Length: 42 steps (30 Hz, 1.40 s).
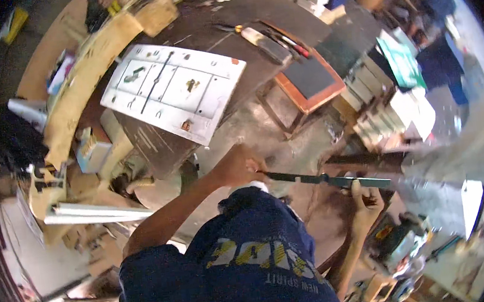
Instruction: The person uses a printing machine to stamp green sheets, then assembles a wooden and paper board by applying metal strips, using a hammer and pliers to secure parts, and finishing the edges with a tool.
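**Head view: a long strip held at both ends**

Head view showed your left hand (237, 166) closed around one end of a long dark green metal strip (326, 179), while your right hand (366, 200) gripped it from below, farther along. Both grips were shut on the strip, which ran nearly level in front of your chest, above the floor. Holding it at two separated points probably kept the thin length from sagging or twisting. Up and to your left, a white panel (175, 90) with cut-outs lay flat on the dark round surface (252, 10). Just right of it stood a small orange-edged stool (308, 80), and stacked boxes (390, 113) stood beyond.
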{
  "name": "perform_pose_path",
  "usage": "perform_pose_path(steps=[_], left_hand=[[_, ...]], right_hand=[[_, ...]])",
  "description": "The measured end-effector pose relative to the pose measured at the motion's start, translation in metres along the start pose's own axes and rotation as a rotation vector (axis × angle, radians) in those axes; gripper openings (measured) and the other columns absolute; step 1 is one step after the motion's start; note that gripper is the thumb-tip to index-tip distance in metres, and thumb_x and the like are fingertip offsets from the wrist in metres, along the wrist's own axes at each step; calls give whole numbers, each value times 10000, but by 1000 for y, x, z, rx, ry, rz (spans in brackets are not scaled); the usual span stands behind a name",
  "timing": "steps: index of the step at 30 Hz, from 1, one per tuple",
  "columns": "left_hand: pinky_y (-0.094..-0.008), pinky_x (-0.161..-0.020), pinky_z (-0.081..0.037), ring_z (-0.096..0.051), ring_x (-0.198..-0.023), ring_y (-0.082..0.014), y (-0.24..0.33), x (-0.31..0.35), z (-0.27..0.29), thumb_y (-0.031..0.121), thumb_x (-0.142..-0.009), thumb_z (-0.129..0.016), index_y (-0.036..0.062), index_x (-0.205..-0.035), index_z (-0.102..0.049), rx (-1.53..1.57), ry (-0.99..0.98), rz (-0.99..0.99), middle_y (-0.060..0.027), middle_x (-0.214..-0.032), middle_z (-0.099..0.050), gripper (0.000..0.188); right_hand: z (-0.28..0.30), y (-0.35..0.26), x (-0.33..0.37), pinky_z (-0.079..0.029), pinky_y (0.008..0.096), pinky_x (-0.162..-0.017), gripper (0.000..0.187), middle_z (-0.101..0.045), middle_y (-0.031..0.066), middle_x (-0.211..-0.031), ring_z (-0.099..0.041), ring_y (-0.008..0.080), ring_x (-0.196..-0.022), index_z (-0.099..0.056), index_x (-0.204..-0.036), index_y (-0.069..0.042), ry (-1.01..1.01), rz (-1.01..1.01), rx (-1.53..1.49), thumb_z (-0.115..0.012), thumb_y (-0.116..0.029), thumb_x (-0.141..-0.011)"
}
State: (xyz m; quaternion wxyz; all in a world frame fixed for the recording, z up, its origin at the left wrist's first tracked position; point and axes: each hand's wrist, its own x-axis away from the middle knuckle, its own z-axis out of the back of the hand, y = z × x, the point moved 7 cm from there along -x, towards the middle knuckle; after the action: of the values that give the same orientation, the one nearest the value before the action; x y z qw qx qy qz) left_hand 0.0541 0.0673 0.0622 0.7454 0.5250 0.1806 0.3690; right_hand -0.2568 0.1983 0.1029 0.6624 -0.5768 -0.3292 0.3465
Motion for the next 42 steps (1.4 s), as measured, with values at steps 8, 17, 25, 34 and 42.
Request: perform_pose_path(steps=[8, 17, 25, 34, 42], left_hand=[[-377, -867, -535, -716, -864, -187, -34, 77, 98, 410, -705, -891, 76, -925, -783, -204, 44, 479, -108, -875, -754, 414], [-336, -787, -580, -733, -844, -170, -76, 59, 146, 165, -819, -825, 6, -986, -732, 212, 413, 511, -113, -888, -760, 249], [-336, -645, -569, -736, -714, -241, -100, 20, 144, -43, -824, -698, 0, -949, -747, 15, 998, 591, -139, -850, -737, 140], [-340, -644, -540, -708, -703, -271, -125, -15, 104, -22, -842, -696, 36, -979, -761, -106, 1294, 791, -124, -881, -725, 163], [-349, -714, -561, -694, -806, -265, -139, -23, 95, -112, -707, -715, 25, -961, -759, -388, 1400, 735, -116, -909, -729, 292]], right_hand=[[-200, -34, -68, -512, 279, -634, 201, -686, 59, -746, -637, 131, -645, -672, -772, -16, -387, 61, 84, -838, -121, -816], [-376, -3, -108, -541, 286, -654, 229, -719, 100, -838, -697, 141, -739, -694, -892, 10, -897, -301, -41, -823, -171, -838], [-421, -7, -241, -511, 412, -940, 714, -648, 150, -1232, -622, 320, -1138, -515, -1373, -63, -899, 659, 488, -856, -224, -766], [-491, 57, -251, -545, 397, -856, 237, -695, 69, -1049, -649, 301, -1010, -726, -1047, -104, -1544, 925, 452, -779, -145, -820], [-495, 55, -242, -552, 350, -727, 252, -650, 20, -923, -660, 237, -857, -728, -961, -119, -1395, 1253, 367, -775, 0, -743]])
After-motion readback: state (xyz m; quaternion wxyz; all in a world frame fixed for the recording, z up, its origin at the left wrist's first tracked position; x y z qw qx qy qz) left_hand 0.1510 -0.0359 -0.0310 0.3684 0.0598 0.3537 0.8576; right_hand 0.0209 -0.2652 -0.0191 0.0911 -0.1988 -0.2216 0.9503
